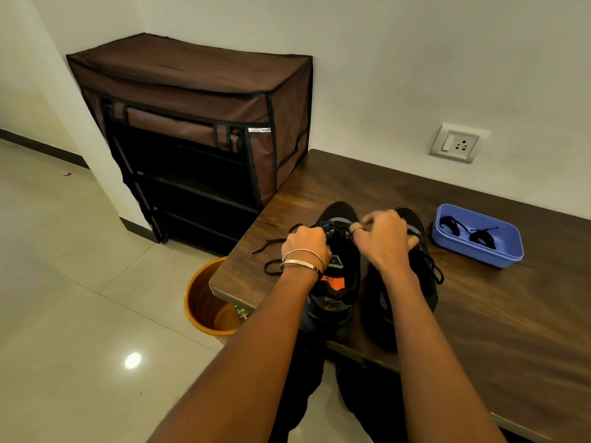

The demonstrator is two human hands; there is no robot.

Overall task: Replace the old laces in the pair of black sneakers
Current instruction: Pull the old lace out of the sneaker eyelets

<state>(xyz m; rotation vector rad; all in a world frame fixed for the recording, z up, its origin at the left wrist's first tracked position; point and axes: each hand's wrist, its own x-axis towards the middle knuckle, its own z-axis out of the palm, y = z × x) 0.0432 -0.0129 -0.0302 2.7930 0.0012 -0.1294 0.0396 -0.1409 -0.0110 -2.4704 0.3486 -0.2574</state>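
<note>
Both sneakers stand on the wooden bench (479, 308). The left hand (305, 246) and right hand (382, 239) curl round the old lace (271, 251) over the left sneaker (335, 282), its loose ends trailing toward 9 o'clock. Judged step: unthreading. Next comes pulling it free, then fetching the new laces (467, 233) from the blue tray (505, 254) at 3 o'clock of the right sneaker (419, 273)

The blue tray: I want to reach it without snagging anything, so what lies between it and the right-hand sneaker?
In the head view, only bare tabletop lies between the blue tray and the right-hand sneaker.
</note>
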